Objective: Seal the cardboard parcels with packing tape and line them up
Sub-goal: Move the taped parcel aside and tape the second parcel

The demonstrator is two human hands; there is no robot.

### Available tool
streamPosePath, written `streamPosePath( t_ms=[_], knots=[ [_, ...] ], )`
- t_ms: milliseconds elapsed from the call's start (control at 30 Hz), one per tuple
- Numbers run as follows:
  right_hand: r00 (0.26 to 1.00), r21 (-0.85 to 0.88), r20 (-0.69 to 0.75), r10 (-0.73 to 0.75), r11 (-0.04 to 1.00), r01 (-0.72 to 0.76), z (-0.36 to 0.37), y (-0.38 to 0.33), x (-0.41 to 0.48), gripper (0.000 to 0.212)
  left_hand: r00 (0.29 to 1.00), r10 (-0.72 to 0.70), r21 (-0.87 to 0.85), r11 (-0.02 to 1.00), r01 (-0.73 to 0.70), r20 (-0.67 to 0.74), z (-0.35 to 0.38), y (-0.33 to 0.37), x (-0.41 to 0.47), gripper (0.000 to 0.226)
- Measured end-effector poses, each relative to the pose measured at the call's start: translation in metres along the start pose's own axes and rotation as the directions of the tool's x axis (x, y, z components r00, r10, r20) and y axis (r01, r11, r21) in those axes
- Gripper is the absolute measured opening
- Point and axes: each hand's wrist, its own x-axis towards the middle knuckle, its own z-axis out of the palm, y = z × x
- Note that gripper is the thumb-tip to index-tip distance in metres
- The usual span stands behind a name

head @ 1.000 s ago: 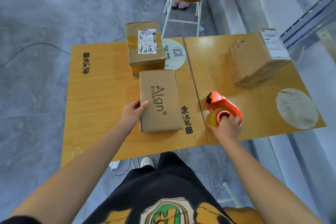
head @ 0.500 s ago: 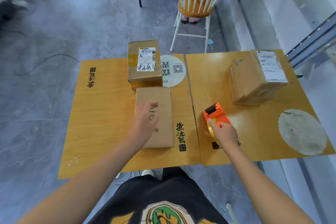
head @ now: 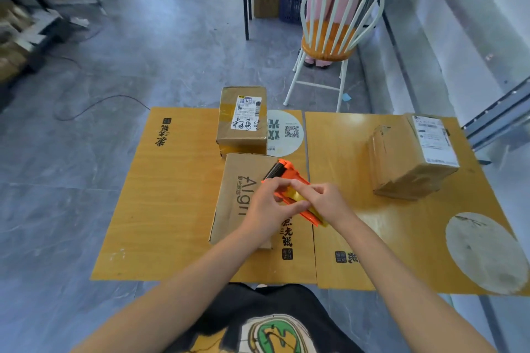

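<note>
Right hand (head: 324,200) gripping the tape dispenser (head: 284,173) over the near box (head: 235,180), left hand (head: 265,206) pinching at its tape (head: 296,196). Box lying flat on the left table (head: 172,195), looking light and stiff; I'm guessing pressing the lid steadies it

Labelled parcel (head: 242,120) behind printed parcel (head: 229,209); 3rd parcel (head: 407,163) right.
</note>
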Motion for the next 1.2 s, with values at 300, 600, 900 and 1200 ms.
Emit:
streamPosePath(
  t_ms=[300,600,900,1200],
  knots=[
    [0.995,-0.154,0.084,-0.045,0.986,0.058,0.034,-0.018,0.002,0.080,0.973,-0.200,-0.306,0.939,0.158,-0.112,-0.027,-0.035,-0.019,0.016],
    [0.997,-0.190,-0.071,0.031,0.981,-0.044,0.043,-0.023,-0.001,0.067,0.988,-0.084,-0.143,0.988,0.065,-0.132,-0.027,-0.034,-0.023,0.020],
    [0.996,-0.229,-0.083,0.013,0.973,-0.032,0.052,-0.026,-0.001,0.068,0.986,-0.125,-0.097,0.989,0.114,-0.114,-0.041,-0.042,-0.016,0.004],
    [0.996,-0.275,-0.084,0.016,0.961,-0.039,0.057,-0.029,0.004,0.068,0.999,-0.001,-0.045,0.999,-0.002,-0.051,-0.050,-0.036,-0.016,0.015]
  ],
)
